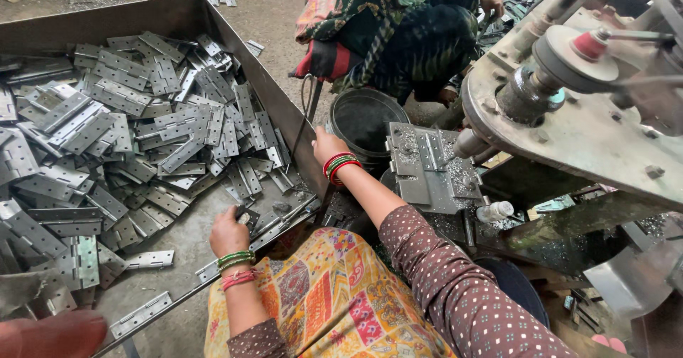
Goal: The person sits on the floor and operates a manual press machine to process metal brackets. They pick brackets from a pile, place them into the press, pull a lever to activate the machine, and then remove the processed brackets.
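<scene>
Left hand (229, 233) closes on one flat steel hinge (245, 218) at the tray (235, 41) edge; right hand (326, 144), curled, grip unclear. Hinges likely rigid, light, sharp-edged: grip the long edges.

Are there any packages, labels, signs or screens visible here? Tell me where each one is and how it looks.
No signs, screens or printed labels show.
Small bottle: lying under the grey metal plate by the machine, pale with a white cap.
Black bucket: round, beyond the right hand.
Tray: grey metal, full of hinges; the left hand is at its near edge.
</scene>
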